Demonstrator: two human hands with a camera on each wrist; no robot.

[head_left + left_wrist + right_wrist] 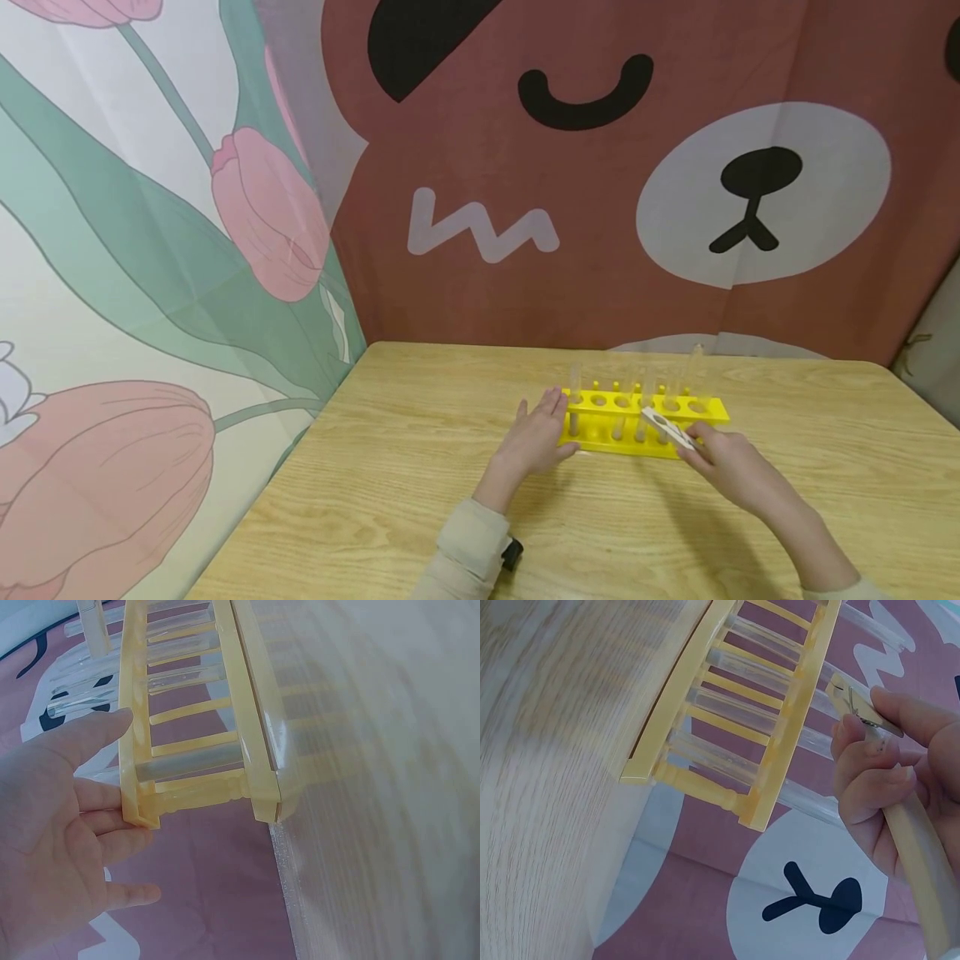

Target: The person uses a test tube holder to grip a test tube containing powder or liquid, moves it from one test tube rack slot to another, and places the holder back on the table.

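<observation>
A yellow test tube rack (592, 448) stands on the table with several clear test tubes (742, 712) upright in it. My left hand (534, 437) is at the rack's left end, fingers fairly straight and spread. In the left wrist view its thumb (112, 729) touches the edge of the top plate. My right hand (731, 467) grips a wooden test tube clamp (919, 862) by its handle, fingers curled round it. The clamp's tip is beside the upper part of a tube near the rack's middle; whether it encloses the tube I cannot tell.
The wood-grain table (360, 500) reaches back to a hanging cloth (480, 300) with a bear face. A flower-printed cloth (150, 333) hangs along the left. A small black object (512, 553) shows beside my left sleeve.
</observation>
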